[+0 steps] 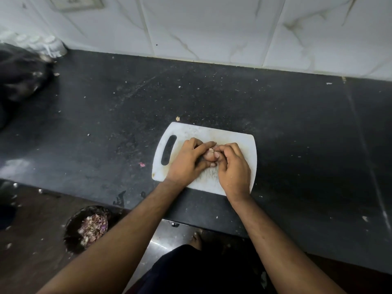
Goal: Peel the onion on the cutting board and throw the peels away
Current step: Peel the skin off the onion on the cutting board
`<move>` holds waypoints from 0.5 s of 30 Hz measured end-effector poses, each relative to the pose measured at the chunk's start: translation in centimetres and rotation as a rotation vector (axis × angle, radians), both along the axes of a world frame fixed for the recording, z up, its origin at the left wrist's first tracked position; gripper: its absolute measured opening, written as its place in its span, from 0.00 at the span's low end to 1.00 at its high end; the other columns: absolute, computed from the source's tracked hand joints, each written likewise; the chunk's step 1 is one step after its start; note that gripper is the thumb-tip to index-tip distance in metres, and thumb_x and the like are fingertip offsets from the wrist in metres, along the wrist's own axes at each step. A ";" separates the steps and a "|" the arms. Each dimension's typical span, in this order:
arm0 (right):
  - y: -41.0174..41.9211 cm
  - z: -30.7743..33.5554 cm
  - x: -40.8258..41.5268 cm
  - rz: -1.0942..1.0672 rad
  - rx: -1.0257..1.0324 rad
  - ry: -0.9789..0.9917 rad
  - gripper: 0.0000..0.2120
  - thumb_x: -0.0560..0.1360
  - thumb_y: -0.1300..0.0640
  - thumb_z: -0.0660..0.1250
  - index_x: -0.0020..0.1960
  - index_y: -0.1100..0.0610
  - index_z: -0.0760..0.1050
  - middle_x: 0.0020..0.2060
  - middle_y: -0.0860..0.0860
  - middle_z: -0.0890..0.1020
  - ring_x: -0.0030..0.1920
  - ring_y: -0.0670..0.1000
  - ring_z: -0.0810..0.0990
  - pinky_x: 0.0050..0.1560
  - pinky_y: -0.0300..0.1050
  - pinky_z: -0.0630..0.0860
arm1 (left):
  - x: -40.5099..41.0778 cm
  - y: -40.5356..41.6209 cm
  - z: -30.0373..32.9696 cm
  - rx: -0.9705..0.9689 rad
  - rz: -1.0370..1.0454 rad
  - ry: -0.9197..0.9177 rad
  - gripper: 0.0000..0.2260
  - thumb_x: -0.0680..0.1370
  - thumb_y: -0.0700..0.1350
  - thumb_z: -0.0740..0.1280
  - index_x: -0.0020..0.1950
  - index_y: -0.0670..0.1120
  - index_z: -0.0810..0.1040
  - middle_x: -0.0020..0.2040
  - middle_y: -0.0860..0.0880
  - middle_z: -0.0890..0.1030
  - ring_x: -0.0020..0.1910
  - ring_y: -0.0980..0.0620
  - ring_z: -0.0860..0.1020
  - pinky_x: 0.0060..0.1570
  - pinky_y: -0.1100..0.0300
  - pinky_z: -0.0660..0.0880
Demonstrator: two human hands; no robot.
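Observation:
A white cutting board (237, 143) with a handle slot at its left end lies on the black counter. Over its middle, my left hand (188, 161) is wrapped around a small onion (211, 150), of which only a bit of papery top shows between the fingers. My right hand (232, 166) meets it from the right, thumb and forefinger pinching at the onion's skin. On the floor at lower left stands a dark round bin (73, 225) holding a heap of pink and white onion peels (93, 228).
The black counter (106, 107) is speckled with crumbs and peel bits, one pink scrap (142, 164) left of the board. A dark bag (19, 79) and white containers (53, 46) sit at far left. The tiled wall (212, 28) runs behind.

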State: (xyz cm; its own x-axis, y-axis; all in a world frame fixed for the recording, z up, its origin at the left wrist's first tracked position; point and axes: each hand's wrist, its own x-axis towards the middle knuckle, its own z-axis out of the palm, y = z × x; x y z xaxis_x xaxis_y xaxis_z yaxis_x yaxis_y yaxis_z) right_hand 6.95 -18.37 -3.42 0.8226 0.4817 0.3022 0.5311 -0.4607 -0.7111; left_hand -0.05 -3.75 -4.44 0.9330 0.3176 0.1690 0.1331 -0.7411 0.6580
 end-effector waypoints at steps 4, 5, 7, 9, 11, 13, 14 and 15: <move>-0.1 -0.9 0.5 0.031 0.000 0.003 0.08 0.79 0.63 0.65 0.54 0.54 0.78 0.54 0.44 0.78 0.50 0.49 0.80 0.43 0.45 0.79 | 0.0 -0.3 -0.3 0.035 0.024 -0.027 0.27 0.74 0.53 0.76 0.72 0.51 0.76 0.56 0.54 0.71 0.57 0.54 0.70 0.58 0.68 0.68; -0.1 -1.0 0.6 0.051 0.018 0.012 0.08 0.80 0.64 0.64 0.54 0.54 0.78 0.54 0.45 0.78 0.50 0.48 0.80 0.44 0.45 0.78 | -0.1 -0.3 -0.4 0.029 0.032 -0.045 0.27 0.74 0.54 0.77 0.71 0.50 0.77 0.58 0.53 0.72 0.59 0.54 0.71 0.60 0.66 0.69; -0.1 -1.5 0.9 0.075 0.052 0.025 0.08 0.81 0.63 0.62 0.54 0.54 0.78 0.54 0.45 0.78 0.49 0.48 0.79 0.45 0.45 0.78 | -0.2 -0.3 -0.5 -0.014 0.022 -0.079 0.27 0.73 0.52 0.78 0.71 0.49 0.77 0.66 0.50 0.73 0.67 0.54 0.71 0.65 0.66 0.69; 0.0 -1.8 1.2 0.071 0.102 0.049 0.07 0.82 0.62 0.61 0.54 0.55 0.78 0.53 0.46 0.78 0.48 0.48 0.80 0.48 0.47 0.79 | -0.2 -0.3 -0.4 -0.039 -0.003 -0.112 0.27 0.74 0.50 0.77 0.71 0.46 0.76 0.70 0.49 0.76 0.69 0.56 0.74 0.68 0.65 0.70; 0.0 -2.1 1.5 0.052 0.184 0.075 0.08 0.83 0.61 0.60 0.54 0.55 0.79 0.52 0.47 0.79 0.48 0.49 0.80 0.51 0.49 0.79 | -0.2 -0.5 -0.2 -0.022 -0.039 -0.117 0.27 0.76 0.47 0.73 0.74 0.45 0.74 0.68 0.49 0.79 0.65 0.56 0.78 0.66 0.64 0.72; -0.1 -2.0 1.5 0.048 0.237 0.083 0.07 0.82 0.59 0.63 0.53 0.55 0.80 0.50 0.47 0.80 0.49 0.48 0.81 0.53 0.49 0.80 | -0.5 -0.8 -0.2 0.004 -0.074 -0.103 0.30 0.73 0.43 0.69 0.76 0.45 0.71 0.68 0.49 0.79 0.65 0.55 0.78 0.67 0.63 0.72; -0.2 -2.0 1.6 0.060 0.245 0.093 0.05 0.81 0.57 0.66 0.53 0.54 0.81 0.50 0.46 0.81 0.49 0.47 0.81 0.53 0.48 0.80 | -0.5 -0.8 -0.3 0.009 -0.080 -0.087 0.31 0.72 0.42 0.67 0.77 0.45 0.70 0.69 0.49 0.78 0.66 0.55 0.78 0.67 0.63 0.72; -0.3 -2.0 1.6 0.077 0.246 0.107 0.04 0.80 0.55 0.69 0.53 0.53 0.81 0.49 0.45 0.81 0.48 0.46 0.82 0.52 0.47 0.81 | -0.5 -0.7 -0.4 0.013 -0.079 -0.072 0.32 0.72 0.41 0.65 0.78 0.45 0.69 0.69 0.49 0.78 0.66 0.54 0.77 0.67 0.62 0.72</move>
State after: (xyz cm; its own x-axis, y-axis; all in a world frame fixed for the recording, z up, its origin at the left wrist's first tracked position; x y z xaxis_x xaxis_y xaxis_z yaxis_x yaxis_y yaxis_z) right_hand 8.56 -18.62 -5.38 0.8200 0.4667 0.3315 0.4738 -0.2286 -0.8504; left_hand -0.51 -4.49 -4.85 0.9403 0.2405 0.2407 0.0261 -0.7563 0.6537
